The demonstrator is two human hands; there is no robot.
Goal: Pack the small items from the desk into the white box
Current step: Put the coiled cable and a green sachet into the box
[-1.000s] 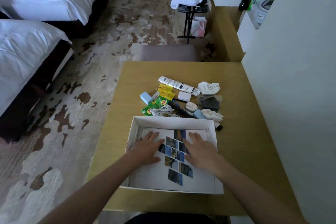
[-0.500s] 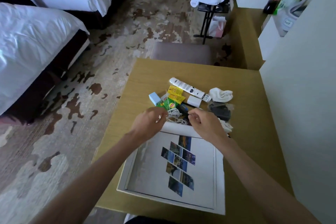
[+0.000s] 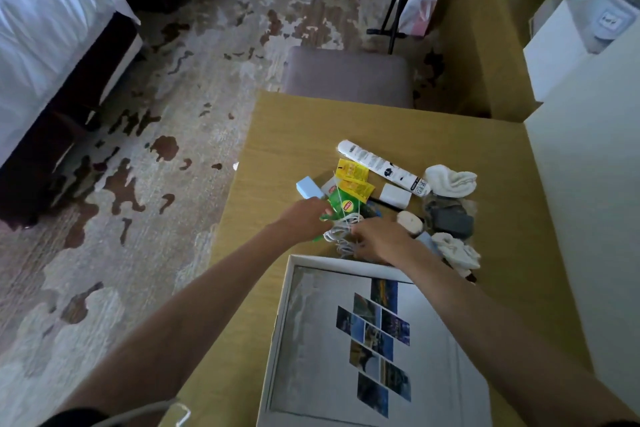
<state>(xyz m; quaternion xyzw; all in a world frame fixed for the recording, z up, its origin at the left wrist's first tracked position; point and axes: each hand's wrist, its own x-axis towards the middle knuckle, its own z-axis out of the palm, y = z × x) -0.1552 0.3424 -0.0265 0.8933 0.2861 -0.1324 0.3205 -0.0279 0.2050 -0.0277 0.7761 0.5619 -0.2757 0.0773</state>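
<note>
White box (image 3: 281, 322), shallow square-cornered cardboard, sits at the desk's (image 3: 467, 135) near edge, a flat printed sheet (image 3: 311, 340) lining its floor. Just beyond its far wall lies a loose coil of white cable (image 3: 341, 230). Right hand (image 3: 379, 241), palm down, pinches that coil. Left hand (image 3: 304, 218) reaches alongside, fingertips buried among glossy green packets (image 3: 341, 204); its grip cannot be told.

We record both bare forearms extended forward and converging, wrists straight. The left hand (image 3: 304, 218) lies knuckles up, fingers bent toward the right hand (image 3: 377, 239); its grip cannot be determined. The right hand, palm down, curls its fingers (image 3: 358, 236) round a white cord (image 3: 341, 230). The hands nearly touch.
</note>
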